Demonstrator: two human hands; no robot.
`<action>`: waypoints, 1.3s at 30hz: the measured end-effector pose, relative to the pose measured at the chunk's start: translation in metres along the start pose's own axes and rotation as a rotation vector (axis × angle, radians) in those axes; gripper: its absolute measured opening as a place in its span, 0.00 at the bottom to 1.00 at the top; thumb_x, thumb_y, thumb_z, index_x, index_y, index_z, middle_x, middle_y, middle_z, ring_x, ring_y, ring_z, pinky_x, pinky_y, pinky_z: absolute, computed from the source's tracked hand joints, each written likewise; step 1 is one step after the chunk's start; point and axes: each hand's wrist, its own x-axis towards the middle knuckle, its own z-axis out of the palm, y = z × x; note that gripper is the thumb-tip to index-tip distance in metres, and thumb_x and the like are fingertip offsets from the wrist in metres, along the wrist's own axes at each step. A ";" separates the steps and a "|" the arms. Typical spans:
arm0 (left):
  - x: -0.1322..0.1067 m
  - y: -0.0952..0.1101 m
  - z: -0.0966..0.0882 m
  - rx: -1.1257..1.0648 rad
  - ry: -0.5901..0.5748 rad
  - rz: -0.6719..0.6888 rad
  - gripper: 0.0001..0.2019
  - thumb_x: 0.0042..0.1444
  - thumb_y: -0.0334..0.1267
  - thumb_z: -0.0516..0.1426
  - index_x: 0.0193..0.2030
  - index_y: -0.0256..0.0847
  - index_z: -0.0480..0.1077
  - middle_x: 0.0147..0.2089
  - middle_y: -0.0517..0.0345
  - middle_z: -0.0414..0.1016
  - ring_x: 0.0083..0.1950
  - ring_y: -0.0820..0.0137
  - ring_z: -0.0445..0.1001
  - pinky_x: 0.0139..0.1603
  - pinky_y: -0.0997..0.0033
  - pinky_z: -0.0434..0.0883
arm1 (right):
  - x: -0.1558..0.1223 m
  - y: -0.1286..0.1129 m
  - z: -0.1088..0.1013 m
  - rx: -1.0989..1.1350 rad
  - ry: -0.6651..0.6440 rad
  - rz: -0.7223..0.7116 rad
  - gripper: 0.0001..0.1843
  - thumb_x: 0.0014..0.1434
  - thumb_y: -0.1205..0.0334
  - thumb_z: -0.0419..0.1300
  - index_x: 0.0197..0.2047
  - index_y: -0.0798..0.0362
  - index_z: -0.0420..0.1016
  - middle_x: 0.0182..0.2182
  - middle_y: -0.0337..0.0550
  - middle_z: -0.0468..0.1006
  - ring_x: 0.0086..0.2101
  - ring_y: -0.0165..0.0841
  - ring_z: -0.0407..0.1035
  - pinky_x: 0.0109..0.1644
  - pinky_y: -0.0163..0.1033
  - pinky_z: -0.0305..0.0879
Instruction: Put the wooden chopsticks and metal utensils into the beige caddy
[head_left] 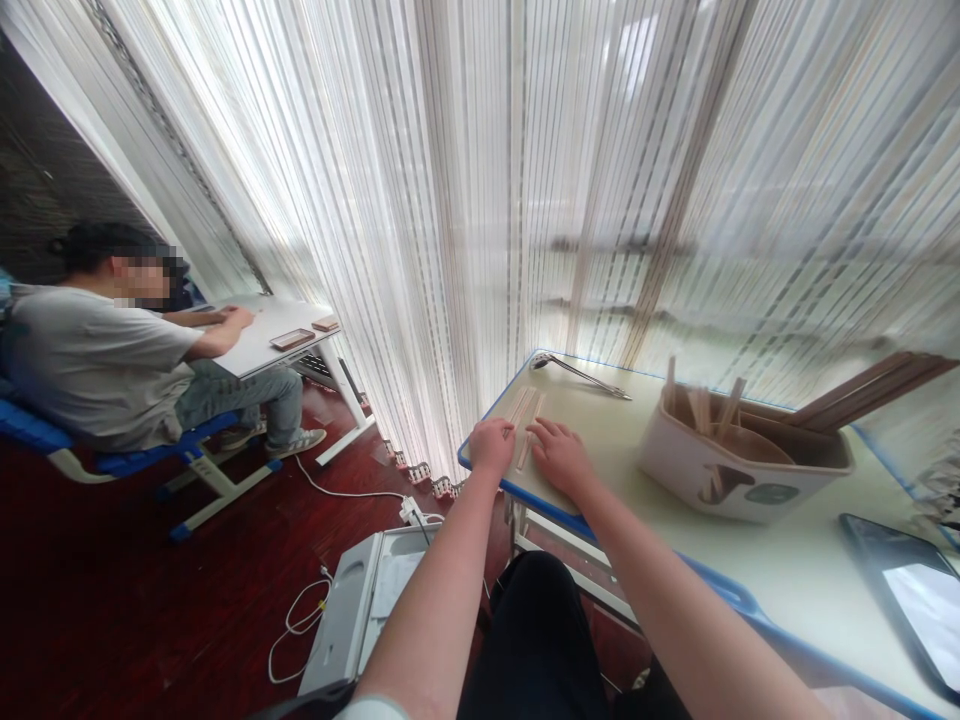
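Both my hands rest near the left corner of a pale table point(787, 560) with a blue rim. My left hand point(491, 445) is curled, its fingers bent down onto the near ends of thin wooden sticks point(525, 410) that lie side by side on the tabletop. My right hand point(559, 455) lies beside it with fingers bent over the same sticks. Whether either hand pinches a stick is hidden by the fingers.
A beige tub point(739, 475) holding wooden spoons and sticks stands to the right. Metal tongs point(581, 375) lie at the far edge. A dark tablet point(911, 590) lies at the right. Another person point(97, 360) sits at a white desk point(259, 345) on the left. Cables and a grey box point(360, 610) are on the floor.
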 end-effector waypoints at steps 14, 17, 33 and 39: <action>-0.002 -0.001 0.005 0.047 0.048 0.090 0.12 0.55 0.39 0.50 0.35 0.44 0.75 0.39 0.55 0.76 0.45 0.64 0.69 0.49 0.65 0.61 | 0.001 0.005 -0.001 -0.062 0.166 0.266 0.20 0.55 0.64 0.50 0.50 0.59 0.68 0.52 0.55 0.66 0.50 0.41 0.59 0.55 0.41 0.49; -0.003 0.001 0.004 0.022 0.056 0.097 0.12 0.55 0.38 0.50 0.35 0.44 0.76 0.39 0.55 0.76 0.44 0.64 0.69 0.49 0.64 0.62 | 0.008 0.012 -0.010 -0.070 -0.033 0.427 0.17 0.57 0.64 0.49 0.45 0.63 0.72 0.44 0.61 0.71 0.46 0.42 0.65 0.49 0.42 0.57; 0.001 0.110 -0.029 -0.817 0.125 0.092 0.17 0.51 0.48 0.55 0.40 0.37 0.73 0.36 0.51 0.76 0.36 0.68 0.73 0.38 0.68 0.69 | -0.022 0.010 -0.127 0.120 0.006 0.266 0.11 0.52 0.65 0.54 0.38 0.52 0.73 0.35 0.43 0.77 0.36 0.32 0.69 0.34 0.32 0.58; 0.018 0.192 -0.068 -1.019 0.040 0.204 0.19 0.46 0.50 0.58 0.38 0.37 0.73 0.34 0.52 0.75 0.29 0.74 0.70 0.24 0.77 0.65 | -0.046 0.023 -0.217 0.181 0.218 0.163 0.09 0.49 0.66 0.55 0.35 0.51 0.72 0.34 0.40 0.76 0.32 0.30 0.67 0.32 0.32 0.57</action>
